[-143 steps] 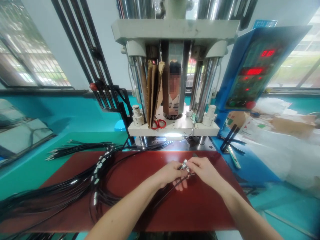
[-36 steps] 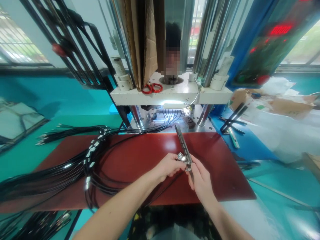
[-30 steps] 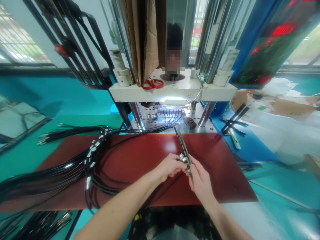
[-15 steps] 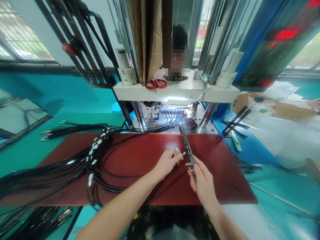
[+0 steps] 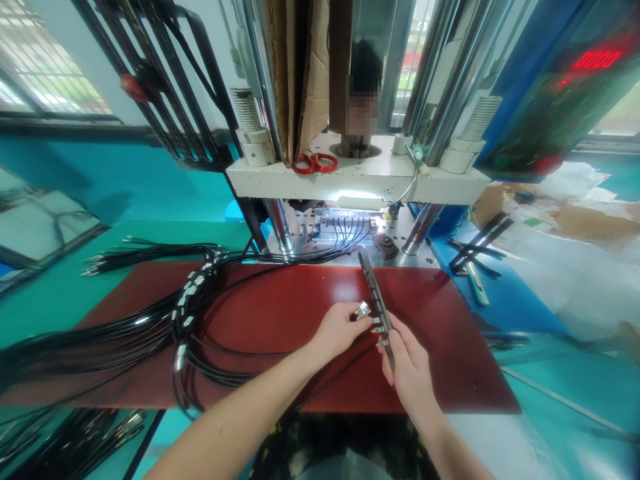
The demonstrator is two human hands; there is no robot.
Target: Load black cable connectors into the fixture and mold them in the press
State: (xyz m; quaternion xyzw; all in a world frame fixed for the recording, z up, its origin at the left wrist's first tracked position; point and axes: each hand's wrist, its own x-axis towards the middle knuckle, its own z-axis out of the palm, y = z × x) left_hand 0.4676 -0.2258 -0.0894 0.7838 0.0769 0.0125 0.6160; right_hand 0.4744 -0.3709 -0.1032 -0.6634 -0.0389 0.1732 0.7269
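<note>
Standing right by the press, I'd say keep the right hand (image 5: 407, 363) gripping that slotted metal bar (image 5: 375, 300) dead level over the red mat (image 5: 280, 313) while the left hand (image 5: 336, 328), pinching the silver cable connector (image 5: 362, 311), seats it squarely into a slot.

Bright daylight from windows (image 5: 45, 93) far left and right; a lamp glares under the press plate (image 5: 357, 183), reflecting on the red mat (image 5: 280, 313). Edges bend, blurred.

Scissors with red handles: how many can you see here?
1. The red-handled scissors lie on the machine's white platform, beside the cardboard, above and behind both hands. Others may be hidden.
</note>
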